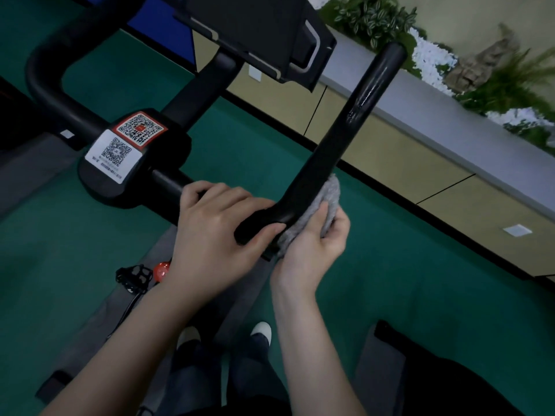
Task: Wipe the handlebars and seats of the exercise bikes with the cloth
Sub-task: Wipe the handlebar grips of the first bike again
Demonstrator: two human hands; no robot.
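A black exercise-bike handlebar (354,115) runs from the centre clamp out to a right horn that points up and away. My left hand (216,235) grips the bar just left of the bend, thumb under it and fingers over the top. My right hand (312,244) holds a grey cloth (327,199) pressed against the right side of the bend. The horn's upper part looks shiny. No seat is in view.
QR-code stickers (126,145) sit on the centre clamp. A black screen mount (270,37) stands above it. The left handlebar loop (42,73) curves at the far left. A pedal (133,276) and red knob (162,270) lie below. A planter ledge (450,121) runs along the right.
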